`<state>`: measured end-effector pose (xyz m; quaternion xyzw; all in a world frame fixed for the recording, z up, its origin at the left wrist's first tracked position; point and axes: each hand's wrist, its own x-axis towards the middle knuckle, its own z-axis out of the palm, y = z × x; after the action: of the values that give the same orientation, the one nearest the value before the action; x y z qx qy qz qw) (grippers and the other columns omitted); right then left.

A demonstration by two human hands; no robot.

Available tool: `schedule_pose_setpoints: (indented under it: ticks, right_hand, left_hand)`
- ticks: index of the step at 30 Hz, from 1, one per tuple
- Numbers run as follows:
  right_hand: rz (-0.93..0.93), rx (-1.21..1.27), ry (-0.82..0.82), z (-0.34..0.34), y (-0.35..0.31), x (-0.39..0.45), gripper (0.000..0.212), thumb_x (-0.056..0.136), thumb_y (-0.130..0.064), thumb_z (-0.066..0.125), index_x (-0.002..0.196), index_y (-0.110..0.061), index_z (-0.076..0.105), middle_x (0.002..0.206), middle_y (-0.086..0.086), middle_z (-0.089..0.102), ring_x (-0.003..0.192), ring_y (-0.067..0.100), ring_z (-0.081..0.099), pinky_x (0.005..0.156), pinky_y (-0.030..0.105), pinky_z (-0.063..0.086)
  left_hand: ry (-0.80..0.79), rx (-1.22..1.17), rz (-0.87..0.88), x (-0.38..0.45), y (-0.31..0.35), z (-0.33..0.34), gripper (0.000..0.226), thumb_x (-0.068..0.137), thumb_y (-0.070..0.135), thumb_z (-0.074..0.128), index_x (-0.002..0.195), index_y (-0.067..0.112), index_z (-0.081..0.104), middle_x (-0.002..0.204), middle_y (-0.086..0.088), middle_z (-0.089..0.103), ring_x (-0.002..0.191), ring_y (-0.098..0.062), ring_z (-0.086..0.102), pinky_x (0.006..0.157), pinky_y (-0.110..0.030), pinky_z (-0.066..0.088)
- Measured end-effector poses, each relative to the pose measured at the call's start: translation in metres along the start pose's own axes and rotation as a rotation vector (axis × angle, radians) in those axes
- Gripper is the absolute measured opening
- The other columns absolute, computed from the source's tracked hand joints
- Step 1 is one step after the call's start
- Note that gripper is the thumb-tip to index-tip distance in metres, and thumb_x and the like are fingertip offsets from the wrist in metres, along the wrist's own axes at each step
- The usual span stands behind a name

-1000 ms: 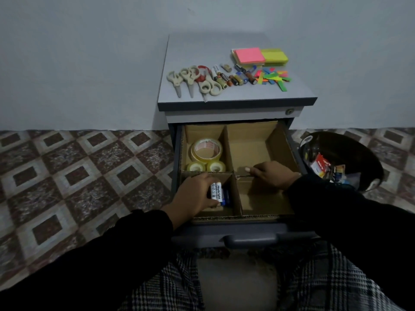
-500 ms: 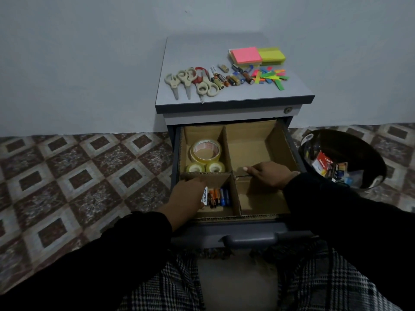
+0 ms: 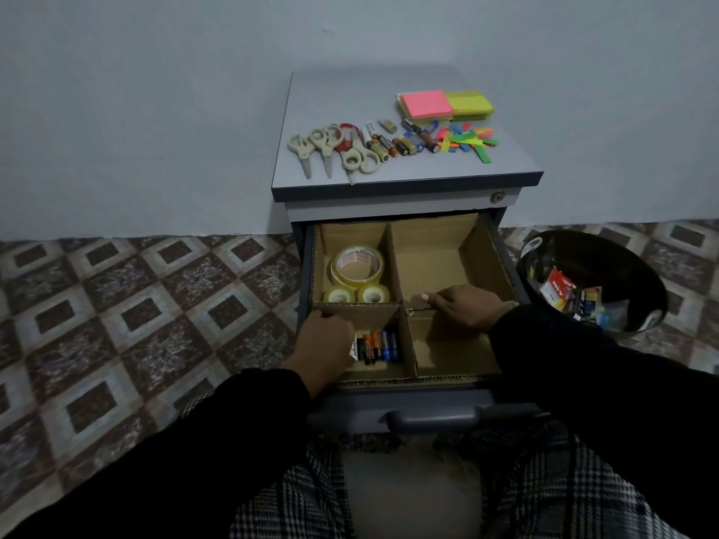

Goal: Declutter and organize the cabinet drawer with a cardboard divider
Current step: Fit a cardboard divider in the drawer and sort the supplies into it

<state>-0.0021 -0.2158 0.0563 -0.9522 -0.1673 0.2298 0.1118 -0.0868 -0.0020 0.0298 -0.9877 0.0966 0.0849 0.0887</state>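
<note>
Corrugated cardboard divider (image 3: 393, 262): right hand (image 3: 465, 307) flat on crosswall; left hand (image 3: 325, 338) grip unclear, beside cylindrical batteries (image 3: 379, 346).

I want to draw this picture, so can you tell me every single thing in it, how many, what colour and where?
Cabinet: one, grey, by the wall.
Drawer: one, open.
Divider: brown cardboard, four sections.
Tape rolls: three, clear yellowish, back left section.
Batteries in drawer: several, front left section.
Scissors: about four, beige and red, cabinet top.
Loose batteries: several, cabinet top.
Sticky notes: pink and yellow pads.
Paper strips: many colours.
Bin: black, right, holding rubbish.
Left hand: over the batteries.
Right hand: on the divider.
</note>
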Motion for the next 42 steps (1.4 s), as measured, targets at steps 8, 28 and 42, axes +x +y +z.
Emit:
schedule_pose_setpoints:
  ticks: [8,28,42]
  right_hand:
    - [0.016,0.01,-0.014,-0.001,-0.003,-0.002,0.063,0.098,-0.051,0.025,0.109,-0.001,0.062,0.108,0.019,0.062,0.098,0.03,0.057,0.079,0.032,0.04]
    - [-0.113,-0.027,0.298,0.001,-0.023,-0.005,0.028,0.096,-0.03,0.047,0.108,-0.009,0.061,0.109,0.01,0.061,0.096,0.023,0.057,0.075,0.028,0.043]
    - [-0.738,-0.294,0.011,0.039,-0.095,-0.004,0.027,0.09,-0.009,0.052,0.114,-0.013,0.065,0.119,0.006,0.062,0.107,0.023,0.06,0.093,0.036,0.047]
  left_hand:
    - [0.049,-0.023,0.053,-0.003,-0.002,0.0,0.033,0.083,0.037,0.064,0.111,0.02,0.058,0.105,0.0,0.066,0.103,-0.02,0.06,0.108,-0.036,0.023]
    - [0.587,-0.365,0.088,-0.025,-0.045,0.01,0.038,0.065,0.032,0.078,0.099,0.018,0.067,0.101,-0.002,0.06,0.093,-0.023,0.059,0.077,-0.034,0.044]
    - [0.577,-0.458,0.056,-0.027,-0.064,0.028,0.044,0.085,0.047,0.051,0.115,0.017,0.061,0.111,-0.002,0.059,0.101,-0.02,0.055,0.082,-0.034,0.044]
